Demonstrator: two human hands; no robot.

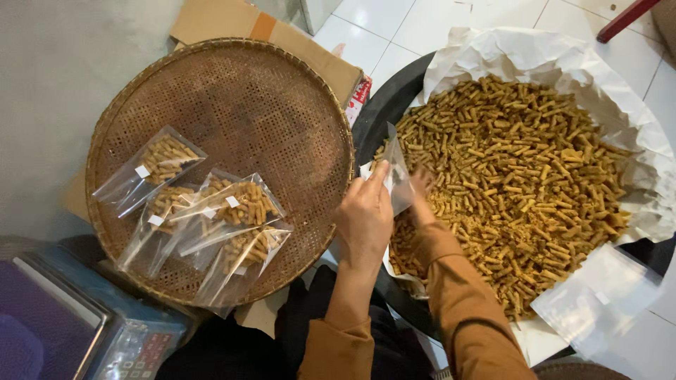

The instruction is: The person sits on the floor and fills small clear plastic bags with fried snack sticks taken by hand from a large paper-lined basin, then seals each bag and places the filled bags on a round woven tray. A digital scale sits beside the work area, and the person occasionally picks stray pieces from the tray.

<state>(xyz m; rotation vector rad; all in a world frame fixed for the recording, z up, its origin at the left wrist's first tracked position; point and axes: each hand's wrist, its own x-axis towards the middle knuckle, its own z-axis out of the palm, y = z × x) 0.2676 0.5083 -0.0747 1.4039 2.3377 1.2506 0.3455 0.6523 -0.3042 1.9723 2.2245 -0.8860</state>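
Observation:
My left hand (365,214) holds a small clear plastic bag (396,172) upright by its mouth at the near left edge of a large heap of golden-brown snack sticks (521,169). My right hand (421,186) is blurred just behind the bag, fingers down among the sticks beside it. The heap lies on white paper (563,60) lining a wide black basin (384,105). To the left, a round woven bamboo tray (260,98) carries several filled clear bags (211,211) of the same sticks.
A digital scale (77,331) wrapped in plastic sits at the lower left. A stack of empty clear bags (598,295) lies on the paper at the lower right. Flattened cardboard (282,32) lies behind the tray. White floor tiles (394,28) show beyond.

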